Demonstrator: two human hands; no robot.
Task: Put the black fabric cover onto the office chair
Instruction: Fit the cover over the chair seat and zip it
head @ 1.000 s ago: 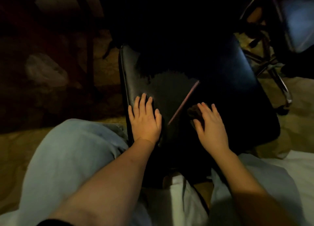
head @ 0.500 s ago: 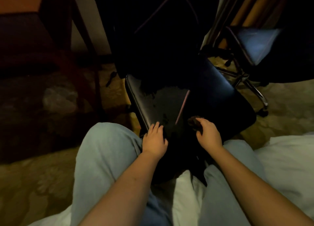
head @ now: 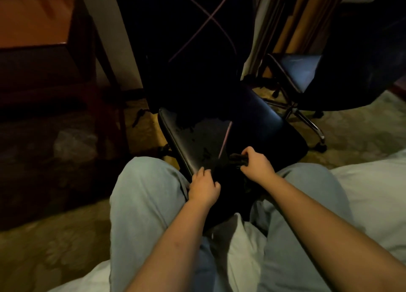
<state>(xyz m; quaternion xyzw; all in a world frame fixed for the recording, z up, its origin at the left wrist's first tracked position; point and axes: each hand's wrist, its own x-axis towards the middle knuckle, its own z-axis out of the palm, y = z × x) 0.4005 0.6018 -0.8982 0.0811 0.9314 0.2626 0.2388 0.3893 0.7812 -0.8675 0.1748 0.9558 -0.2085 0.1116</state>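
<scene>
**Fingers clenching the bunched cover at the seat's front edge**

Both hands are working low, right where the office chair is meeting the person's knees. The right hand is gripping a thick wad of the black fabric cover, knuckles up and fingers curled tight round it. A gathered hem probably gives more to pull on than a flat sheet would. The left hand is sitting at the near left corner of the seat, fingers hooked inward. It seems to be pinching the same cloth, though black fabric against black upholstery is making that hard to confirm.

The cover is lying bunched along the front edge between the two hands, while most of the glossy seat is showing bare behind it. A pink seam line is running back from the wad toward the backrest. Holding the cloth at two spread points looks like a way of opening its mouth wide enough to slip over the front corners.

By my reading the person is sitting on pale bedding with the chair drawn in between the legs — likely so the seat cannot roll off while the fabric is being stretched. A second chair is standing well apart to the right, taking no part.
</scene>
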